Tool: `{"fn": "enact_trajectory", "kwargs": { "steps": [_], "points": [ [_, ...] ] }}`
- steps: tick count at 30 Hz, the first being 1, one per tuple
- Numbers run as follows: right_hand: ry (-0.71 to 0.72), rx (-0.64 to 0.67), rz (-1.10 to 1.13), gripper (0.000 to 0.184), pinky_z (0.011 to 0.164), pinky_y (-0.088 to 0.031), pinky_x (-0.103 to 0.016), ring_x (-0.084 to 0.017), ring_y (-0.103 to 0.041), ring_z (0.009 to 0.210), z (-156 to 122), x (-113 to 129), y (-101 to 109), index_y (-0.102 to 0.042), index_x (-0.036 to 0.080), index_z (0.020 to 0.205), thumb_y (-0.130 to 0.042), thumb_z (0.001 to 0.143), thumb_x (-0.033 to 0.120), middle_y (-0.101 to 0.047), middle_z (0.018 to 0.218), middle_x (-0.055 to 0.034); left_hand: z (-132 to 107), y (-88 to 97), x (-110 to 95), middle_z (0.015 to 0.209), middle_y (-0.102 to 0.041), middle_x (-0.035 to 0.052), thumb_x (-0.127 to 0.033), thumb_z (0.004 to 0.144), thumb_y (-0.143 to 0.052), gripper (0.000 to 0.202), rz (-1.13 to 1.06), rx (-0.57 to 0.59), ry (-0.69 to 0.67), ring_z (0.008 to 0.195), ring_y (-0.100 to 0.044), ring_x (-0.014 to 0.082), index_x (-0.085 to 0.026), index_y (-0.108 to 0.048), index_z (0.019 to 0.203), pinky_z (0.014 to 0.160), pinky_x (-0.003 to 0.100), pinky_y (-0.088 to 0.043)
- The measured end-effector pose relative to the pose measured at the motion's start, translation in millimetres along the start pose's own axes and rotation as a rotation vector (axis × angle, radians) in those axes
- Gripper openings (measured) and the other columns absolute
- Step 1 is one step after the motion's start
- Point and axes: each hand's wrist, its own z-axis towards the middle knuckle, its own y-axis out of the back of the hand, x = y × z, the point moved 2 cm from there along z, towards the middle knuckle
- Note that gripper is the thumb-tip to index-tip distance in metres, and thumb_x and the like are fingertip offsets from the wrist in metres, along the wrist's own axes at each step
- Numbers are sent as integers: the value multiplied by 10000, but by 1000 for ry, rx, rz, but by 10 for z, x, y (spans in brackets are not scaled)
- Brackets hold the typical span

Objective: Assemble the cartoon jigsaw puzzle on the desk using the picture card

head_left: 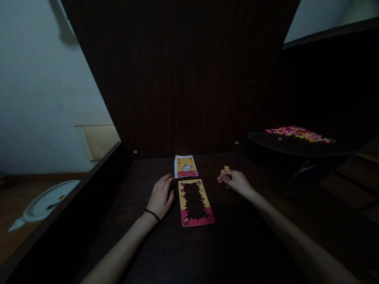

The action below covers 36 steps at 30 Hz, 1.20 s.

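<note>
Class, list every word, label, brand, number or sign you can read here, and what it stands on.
No text can be read anywhere.
Picture sheet: drawings show; any lettering is too small to read.
Jigsaw frame: drawings show, nothing legible.
Multicoloured pile: too blurred to read any markings.

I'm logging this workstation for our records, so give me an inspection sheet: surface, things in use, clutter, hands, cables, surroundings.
Surface: dark tabletop, dimly lit.
Things in use: puzzle frame, middle unfilled; picture card just beyond it; small yellow pieces to the right.
Clutter: colourful heap on a dark ledge, far right.
Hands: left hand rests beside the frame; right hand has fingertips at the pieces, grip unclear.
Cables: nothing seen.
Surroundings: dark back panel, pale wall, wooden floor.
</note>
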Motion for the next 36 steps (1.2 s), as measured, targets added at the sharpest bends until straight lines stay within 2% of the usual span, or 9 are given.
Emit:
{"fn": "enact_trajectory", "kwargs": {
  "steps": [10,16,23,27,30,33,36],
  "points": [
    [-18,20,-7,183,597,-440,-238,-150,-607,647,-6,10,-21,-657,189,697,-474,703,188,-670,686,-8,3,0,-9,1212,-445,120,-192,799,-379,287,11,6,-20,1145,-386,249,-151,-470,1068,941,452,-349],
    [-114,46,18,170,631,-448,-239,-154,-618,690,-10,54,-43,-656,189,688,-491,681,152,-673,704,-12,-5,-22,1,1195,-457,115,-169,790,-392,286,30,11,-38,1134,-392,246,-149,-472,1063,934,450,-351],
    [-69,47,84,135,642,-452,-273,-173,-612,694,-30,60,-52,-633,190,678,-500,697,185,-665,710,-27,-10,-51,-17,1205,-449,113,-162,790,-402,270,52,71,-54,1141,-380,262,-158,-500,1042,941,482,-330],
    [-35,14,169,122,633,-447,-278,-172,-599,683,-78,195,-37,-619,176,675,-514,694,235,-656,713,-35,2,-35,-57,1183,-465,111,-164,795,-403,270,30,86,-89,1125,-393,258,-157,-498,1047,927,468,-352],
    [18,30,280,134,640,-441,-273,-165,-588,702,-146,371,-84,-614,169,702,-517,696,261,-651,736,-37,3,-11,-86,1155,-486,113,-172,814,-383,292,-28,92,-112,1089,-425,229,-145,-462,1094,913,422,-380],
    [52,80,328,124,606,-432,-262,-148,-559,654,-238,548,-204,-606,162,714,-523,689,250,-632,708,-34,-10,15,-116,1065,-537,101,-151,820,-363,292,-76,110,-135,989,-482,196,-136,-458,1096,851,356,-426],
    [93,118,362,73,567,-419,-238,-123,-526,600,-339,676,-352,-569,160,699,-528,678,217,-594,653,-15,-35,30,-165,910,-585,60,-133,811,-362,256,-89,162,-220,828,-519,168,-162,-519,1011,749,302,-448]
  ]
}}
